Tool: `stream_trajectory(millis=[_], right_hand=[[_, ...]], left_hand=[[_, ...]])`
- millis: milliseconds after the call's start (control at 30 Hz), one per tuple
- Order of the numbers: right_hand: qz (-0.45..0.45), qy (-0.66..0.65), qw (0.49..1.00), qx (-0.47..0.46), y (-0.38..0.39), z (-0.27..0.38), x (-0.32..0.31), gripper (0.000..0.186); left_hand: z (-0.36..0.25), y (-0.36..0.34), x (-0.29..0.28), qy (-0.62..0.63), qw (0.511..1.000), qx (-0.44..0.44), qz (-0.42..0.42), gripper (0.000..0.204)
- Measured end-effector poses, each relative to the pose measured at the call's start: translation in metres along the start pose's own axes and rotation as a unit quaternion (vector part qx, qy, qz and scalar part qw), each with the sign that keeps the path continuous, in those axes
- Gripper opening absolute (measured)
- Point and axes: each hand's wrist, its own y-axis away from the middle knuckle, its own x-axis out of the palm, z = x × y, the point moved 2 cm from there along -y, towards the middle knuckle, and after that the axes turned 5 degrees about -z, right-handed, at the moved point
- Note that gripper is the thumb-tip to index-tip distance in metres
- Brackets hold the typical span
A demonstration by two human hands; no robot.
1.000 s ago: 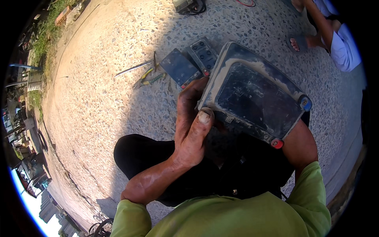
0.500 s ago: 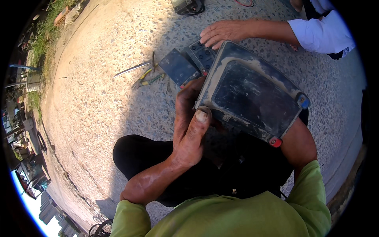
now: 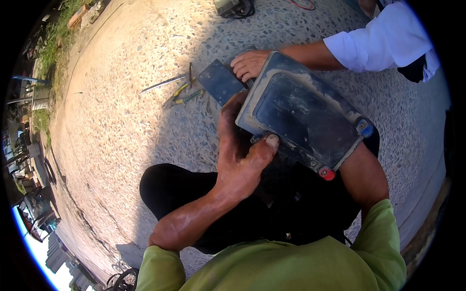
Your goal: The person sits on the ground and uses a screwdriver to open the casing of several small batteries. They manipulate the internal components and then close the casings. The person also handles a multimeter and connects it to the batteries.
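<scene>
A dusty dark battery [image 3: 303,114] is held tilted above my lap, its flat face toward me, with a blue terminal [image 3: 364,128] and a red terminal [image 3: 326,173] at its right end. My left hand [image 3: 239,167] is closed on its left corner, thumb along the near edge and the other fingers behind it. My right forearm [image 3: 364,174] reaches up behind the battery, which hides the right hand and its fingers. Beyond my left hand, a dark flat panel [image 3: 218,80] lies on the ground.
Another person's hand [image 3: 250,64] rests at a second battery, mostly covered now. Pliers with yellow-green handles [image 3: 187,97] and a long blade-like metal tool [image 3: 165,85] lie to the left. At the far edge are a box-shaped device [image 3: 227,7] and a red wire [image 3: 306,6].
The battery has shifted slightly left and nearer to me. My left thumb has slid right along its near edge. The other person's hand has moved left and lower.
</scene>
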Motion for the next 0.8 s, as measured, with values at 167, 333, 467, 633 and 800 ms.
stream_trajectory(millis=[167,333,467,633,800], right_hand=[[-0.007,-0.008,1.000,0.008,-0.003,0.001,-0.002,0.045],[-0.013,-0.018,1.000,0.016,-0.005,0.001,-0.002,0.045],[-0.016,-0.030,0.999,0.025,-0.008,-0.003,-0.004,0.044],[-0.017,-0.034,0.999,0.035,-0.010,-0.004,-0.003,0.044],[-0.028,-0.036,0.998,0.046,-0.010,-0.010,-0.006,0.044]], left_hand=[[-0.001,-0.004,0.006,-0.021,1.000,0.007,0.022,0.076],[-0.006,-0.006,0.006,0.007,1.000,-0.003,0.027,0.067],[-0.011,-0.006,0.001,0.075,0.996,-0.047,-0.007,0.060],[-0.005,-0.009,-0.014,-0.045,0.998,-0.005,-0.035,0.056],[-0.005,-0.016,-0.014,0.080,0.996,0.026,-0.043,0.059]])
